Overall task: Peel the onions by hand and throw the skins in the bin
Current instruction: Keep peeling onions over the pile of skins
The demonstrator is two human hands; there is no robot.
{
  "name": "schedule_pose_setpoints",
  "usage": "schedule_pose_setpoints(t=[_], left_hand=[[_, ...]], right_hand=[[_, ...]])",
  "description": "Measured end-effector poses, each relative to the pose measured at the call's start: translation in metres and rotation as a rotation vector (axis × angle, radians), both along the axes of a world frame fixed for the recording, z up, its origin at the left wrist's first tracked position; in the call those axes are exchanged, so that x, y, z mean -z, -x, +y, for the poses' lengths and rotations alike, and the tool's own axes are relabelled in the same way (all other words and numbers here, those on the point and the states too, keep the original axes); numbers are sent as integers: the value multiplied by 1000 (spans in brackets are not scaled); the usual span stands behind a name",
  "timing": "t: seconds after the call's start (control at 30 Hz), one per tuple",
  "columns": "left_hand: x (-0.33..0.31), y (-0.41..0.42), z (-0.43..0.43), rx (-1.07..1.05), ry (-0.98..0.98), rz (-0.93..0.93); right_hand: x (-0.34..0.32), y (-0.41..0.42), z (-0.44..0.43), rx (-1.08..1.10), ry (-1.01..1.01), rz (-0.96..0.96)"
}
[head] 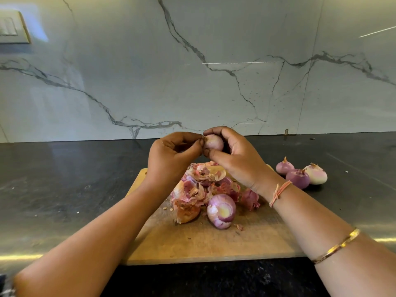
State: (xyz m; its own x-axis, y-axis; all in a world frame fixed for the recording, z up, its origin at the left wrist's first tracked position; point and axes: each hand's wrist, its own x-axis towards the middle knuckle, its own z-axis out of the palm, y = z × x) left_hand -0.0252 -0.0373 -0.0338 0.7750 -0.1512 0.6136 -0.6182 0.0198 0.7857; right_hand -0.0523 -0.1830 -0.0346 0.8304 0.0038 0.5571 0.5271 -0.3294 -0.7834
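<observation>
wooden board (214, 243) on dark counter (64, 179)

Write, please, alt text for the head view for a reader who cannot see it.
A person's right hand holds an onion above a wooden cutting board while the left hand pinches at its tip. A pile of skins and a partly peeled onion lie on the board; three peeled onions sit on the counter beside it.

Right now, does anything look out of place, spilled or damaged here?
Only the skins: they lie heaped on the board, flakes scattered around, not binned; no bin is in view. Nothing looks damaged. The left hand and right hand hold an onion above them.
</observation>
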Motion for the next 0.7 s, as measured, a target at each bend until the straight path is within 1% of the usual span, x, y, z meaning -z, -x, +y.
schedule_pose_setpoints(t=[0.13,0.3,0.47,0.57,0.7], left_hand=[[-1,-2,0,13,-9,-1],[-1,-1,0,-43,-84,-91],[-1,2,0,-107,-113,-157],[-1,2,1,-137,-132,-194],[0,3,-1,-156,-136,-202]], right_hand=[[-1,2,-1,0,29,-17],[-1,2,2,-19,26,4],[-2,4,3,-66,-10,30],[-4,5,3,-116,-62,46],[-6,7,0,-168,-187,108]])
